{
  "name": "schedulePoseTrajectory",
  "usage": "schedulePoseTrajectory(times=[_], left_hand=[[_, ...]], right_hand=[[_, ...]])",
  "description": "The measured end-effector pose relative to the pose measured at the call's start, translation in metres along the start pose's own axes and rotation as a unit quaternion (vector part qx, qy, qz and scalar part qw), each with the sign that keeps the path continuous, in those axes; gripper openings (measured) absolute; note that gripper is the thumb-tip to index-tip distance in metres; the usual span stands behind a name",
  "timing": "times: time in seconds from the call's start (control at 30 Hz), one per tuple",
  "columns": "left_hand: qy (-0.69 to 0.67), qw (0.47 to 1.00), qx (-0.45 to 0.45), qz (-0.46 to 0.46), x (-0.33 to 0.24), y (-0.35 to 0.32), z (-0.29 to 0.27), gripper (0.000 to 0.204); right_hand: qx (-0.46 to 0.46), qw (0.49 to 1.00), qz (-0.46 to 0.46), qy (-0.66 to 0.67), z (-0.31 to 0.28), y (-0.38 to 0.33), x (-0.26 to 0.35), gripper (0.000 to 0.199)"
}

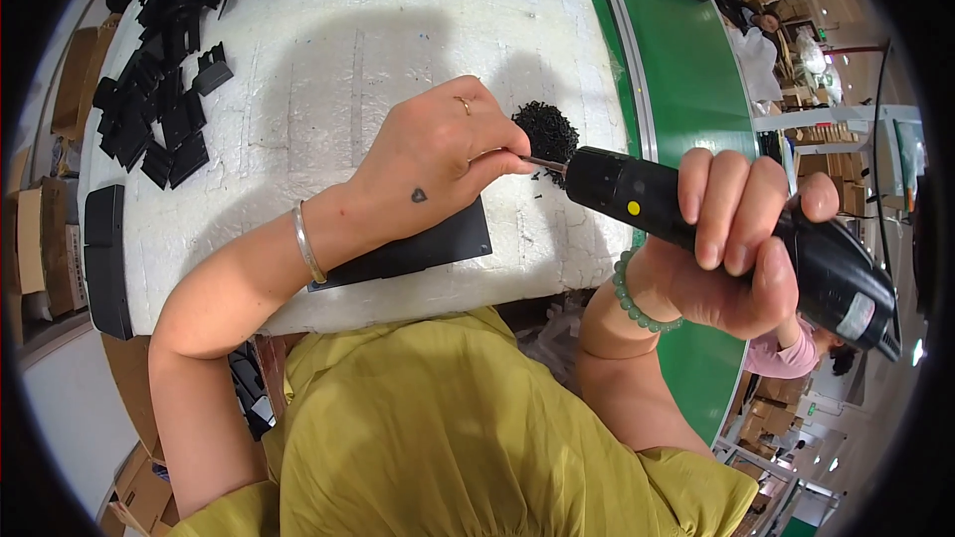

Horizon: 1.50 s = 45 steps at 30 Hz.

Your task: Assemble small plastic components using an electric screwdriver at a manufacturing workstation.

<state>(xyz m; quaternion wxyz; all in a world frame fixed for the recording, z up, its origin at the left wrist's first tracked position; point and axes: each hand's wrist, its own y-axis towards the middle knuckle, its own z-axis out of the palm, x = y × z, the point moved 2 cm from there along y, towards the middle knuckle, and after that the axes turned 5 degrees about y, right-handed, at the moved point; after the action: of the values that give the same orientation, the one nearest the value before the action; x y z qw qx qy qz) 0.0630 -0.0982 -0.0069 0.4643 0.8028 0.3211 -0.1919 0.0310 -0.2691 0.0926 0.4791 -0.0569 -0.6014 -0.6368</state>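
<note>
Screwdriver [716,229] tip hidden behind left hand [438,164].

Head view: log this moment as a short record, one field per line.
surface: white foam-topped table
left hand: pinches at the tool's tip, resting on a flat black panel
right hand: wrapped around a black handheld power tool
tool tip: at the left fingertips, beside a small heap of black shavings
stock: pile of black plastic parts at the table's far left
wrists: silver bangle left, green bead bracelet right
</note>
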Motion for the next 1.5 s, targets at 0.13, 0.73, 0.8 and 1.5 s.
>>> schedulePoseTrajectory(times=[0.13, 0.73, 0.8, 1.5], left_hand=[[0.007, 1.000, -0.004, 0.023, -0.008, -0.010, -0.006, 0.009], [0.075, 0.943, 0.210, -0.246, 0.001, -0.077, -0.051, 0.044], [0.057, 0.934, 0.244, -0.256, 0.004, -0.081, -0.049, 0.041], [0.042, 0.916, 0.252, -0.308, 0.005, -0.084, -0.048, 0.039]], right_hand=[[0.058, 0.998, 0.032, -0.022, 0.016, -0.002, 0.004, 0.033], [0.114, 0.982, 0.147, -0.021, 0.072, -0.040, -0.029, 0.035], [0.146, 0.976, 0.160, -0.012, 0.073, -0.041, -0.034, 0.036], [0.213, 0.952, 0.214, -0.048, 0.083, -0.032, -0.045, 0.032]])
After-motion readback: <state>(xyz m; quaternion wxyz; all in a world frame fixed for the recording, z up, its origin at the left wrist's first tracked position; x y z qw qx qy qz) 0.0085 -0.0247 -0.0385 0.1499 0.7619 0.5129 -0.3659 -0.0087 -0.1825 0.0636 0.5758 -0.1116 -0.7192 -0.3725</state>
